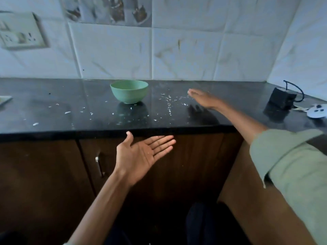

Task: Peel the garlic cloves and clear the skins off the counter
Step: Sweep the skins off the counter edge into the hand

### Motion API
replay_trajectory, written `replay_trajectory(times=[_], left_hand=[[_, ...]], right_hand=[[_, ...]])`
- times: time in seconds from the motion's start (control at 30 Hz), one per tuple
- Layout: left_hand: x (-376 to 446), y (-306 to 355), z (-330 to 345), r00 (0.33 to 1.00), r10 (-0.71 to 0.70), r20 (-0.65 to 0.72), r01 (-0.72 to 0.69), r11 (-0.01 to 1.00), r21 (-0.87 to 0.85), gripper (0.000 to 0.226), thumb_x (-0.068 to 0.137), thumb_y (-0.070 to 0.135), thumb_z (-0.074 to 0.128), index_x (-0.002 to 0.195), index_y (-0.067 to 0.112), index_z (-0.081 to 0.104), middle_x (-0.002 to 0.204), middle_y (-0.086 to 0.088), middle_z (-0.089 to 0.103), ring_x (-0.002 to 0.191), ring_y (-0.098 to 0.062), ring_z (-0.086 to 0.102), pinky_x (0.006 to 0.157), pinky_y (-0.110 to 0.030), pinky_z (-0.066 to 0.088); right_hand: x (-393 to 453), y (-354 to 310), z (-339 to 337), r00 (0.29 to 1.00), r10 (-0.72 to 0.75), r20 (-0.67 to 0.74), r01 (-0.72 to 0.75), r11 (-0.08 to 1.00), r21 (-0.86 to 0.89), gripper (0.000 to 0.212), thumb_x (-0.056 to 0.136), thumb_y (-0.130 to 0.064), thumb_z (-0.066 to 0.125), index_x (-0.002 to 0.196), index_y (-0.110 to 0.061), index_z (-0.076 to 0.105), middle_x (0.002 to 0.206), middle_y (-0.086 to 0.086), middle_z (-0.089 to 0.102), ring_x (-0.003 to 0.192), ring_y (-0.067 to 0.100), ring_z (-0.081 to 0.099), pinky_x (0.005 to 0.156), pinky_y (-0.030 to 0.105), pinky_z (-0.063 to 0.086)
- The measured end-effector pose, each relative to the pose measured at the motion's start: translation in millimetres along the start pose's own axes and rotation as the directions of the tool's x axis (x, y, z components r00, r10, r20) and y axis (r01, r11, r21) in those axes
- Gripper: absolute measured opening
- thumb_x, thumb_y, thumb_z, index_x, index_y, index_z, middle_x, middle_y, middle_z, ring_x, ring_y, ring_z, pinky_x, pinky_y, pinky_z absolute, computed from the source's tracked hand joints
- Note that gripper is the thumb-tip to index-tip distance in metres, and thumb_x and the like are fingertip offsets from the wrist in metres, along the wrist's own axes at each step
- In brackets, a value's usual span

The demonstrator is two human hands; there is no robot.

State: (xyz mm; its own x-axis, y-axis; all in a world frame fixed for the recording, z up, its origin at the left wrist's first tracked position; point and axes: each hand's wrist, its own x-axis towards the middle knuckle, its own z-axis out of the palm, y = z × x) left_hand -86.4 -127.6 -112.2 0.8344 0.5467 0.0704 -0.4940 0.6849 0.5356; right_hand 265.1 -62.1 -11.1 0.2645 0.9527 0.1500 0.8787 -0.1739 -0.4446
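Small white garlic skin bits (168, 99) lie scattered over the black counter (53, 103), thickest just right of a green bowl (129, 91). What the bowl holds is hidden by its rim. My right hand (203, 99) lies flat with straight fingers on the counter, beside the skin bits at their right. My left hand (143, 152) is held palm up, fingers straight, just below the counter's front edge, holding nothing.
A black box with a cable (283, 99) and a white round object (317, 112) sit at the counter's far right. A wall socket (21, 32) is at upper left. Brown cabinet doors with a metal handle (99, 165) are below the counter.
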Motion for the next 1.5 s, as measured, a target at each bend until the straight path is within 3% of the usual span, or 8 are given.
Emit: replay_trajectory(times=[0.33,0.5,0.63,0.77,0.9,1.23,1.37,1.5], left_hand=[[-0.8,22.5,-8.6,0.990,-0.068,0.126,0.084,0.988,-0.126,0.125,0.091,0.083,0.046,0.158,-0.014,0.005,0.163,-0.044,0.019,0.154,-0.057,0.021,0.133,-0.051,0.009],[1.5,40.2,3.0,0.985,-0.158,0.065,0.169,0.961,-0.220,0.130,0.089,0.074,0.060,0.154,-0.023,0.004,0.159,-0.050,0.018,0.151,-0.063,0.023,0.132,-0.051,0.013],[5.6,49.6,8.5,0.978,-0.198,0.069,0.210,0.933,-0.292,0.130,0.089,0.068,0.068,0.153,-0.026,0.005,0.158,-0.053,0.014,0.150,-0.065,0.020,0.132,-0.050,0.014],[7.2,56.9,4.7,0.963,-0.259,0.078,0.270,0.928,-0.256,0.128,0.088,0.070,0.069,0.158,-0.018,0.007,0.159,-0.050,0.014,0.152,-0.063,0.019,0.133,-0.047,0.014],[9.8,59.0,2.4,0.955,-0.284,0.089,0.297,0.924,-0.239,0.130,0.087,0.072,0.070,0.159,-0.016,0.007,0.160,-0.050,0.015,0.151,-0.064,0.018,0.133,-0.048,0.012],[9.1,57.6,-4.2,0.949,-0.279,0.148,0.307,0.927,-0.216,0.134,0.083,0.078,0.071,0.158,-0.015,0.010,0.159,-0.050,0.017,0.152,-0.064,0.019,0.133,-0.050,0.011],[8.6,59.4,-3.7,0.946,-0.285,0.156,0.315,0.923,-0.222,0.136,0.081,0.078,0.073,0.159,-0.014,0.011,0.160,-0.049,0.018,0.151,-0.063,0.021,0.133,-0.050,0.013],[6.0,60.4,-4.7,0.947,-0.277,0.164,0.312,0.917,-0.248,0.136,0.080,0.078,0.075,0.159,-0.016,0.014,0.159,-0.049,0.018,0.151,-0.064,0.020,0.132,-0.051,0.012]], right_hand=[[36.0,-35.4,20.2,0.966,-0.041,0.256,0.069,0.992,-0.102,0.069,0.109,-0.060,0.007,0.167,-0.024,0.013,0.175,-0.001,0.002,0.162,0.019,-0.002,0.131,0.045,-0.004],[14.2,-50.9,23.9,0.951,-0.143,0.274,0.125,0.989,0.084,0.065,0.111,-0.058,0.014,0.162,-0.025,0.038,0.170,-0.005,0.026,0.158,0.016,0.020,0.125,0.035,0.011],[17.3,-42.3,23.5,0.922,-0.338,0.188,0.188,0.816,0.546,0.052,0.116,-0.033,0.031,0.139,0.001,0.063,0.145,0.012,0.063,0.138,0.021,0.057,0.121,0.035,0.039],[40.2,-31.6,16.9,0.986,-0.169,0.003,0.120,0.711,0.693,0.047,0.114,-0.028,0.040,0.126,0.007,0.068,0.122,0.019,0.074,0.117,0.030,0.071,0.103,0.038,0.057],[63.4,-31.2,27.3,1.000,-0.014,0.025,-0.007,0.741,0.671,0.045,0.114,-0.025,0.039,0.120,0.009,0.068,0.113,0.019,0.075,0.101,0.021,0.073,0.091,0.030,0.057],[40.7,-100.3,44.0,0.958,-0.253,0.132,0.104,0.740,0.665,0.046,0.113,-0.029,0.043,0.110,0.009,0.070,0.106,0.024,0.076,0.094,0.028,0.074,0.084,0.032,0.062],[69.3,-92.4,28.9,0.996,-0.089,-0.009,0.077,0.796,0.600,0.043,0.114,-0.025,0.040,0.122,0.004,0.070,0.122,0.021,0.073,0.111,0.027,0.070,0.107,0.044,0.054],[70.4,-89.7,52.2,0.984,-0.111,0.138,0.074,0.966,0.249,0.056,0.112,-0.046,0.037,0.136,-0.003,0.063,0.143,0.019,0.062,0.131,0.026,0.061,0.115,0.045,0.043]])
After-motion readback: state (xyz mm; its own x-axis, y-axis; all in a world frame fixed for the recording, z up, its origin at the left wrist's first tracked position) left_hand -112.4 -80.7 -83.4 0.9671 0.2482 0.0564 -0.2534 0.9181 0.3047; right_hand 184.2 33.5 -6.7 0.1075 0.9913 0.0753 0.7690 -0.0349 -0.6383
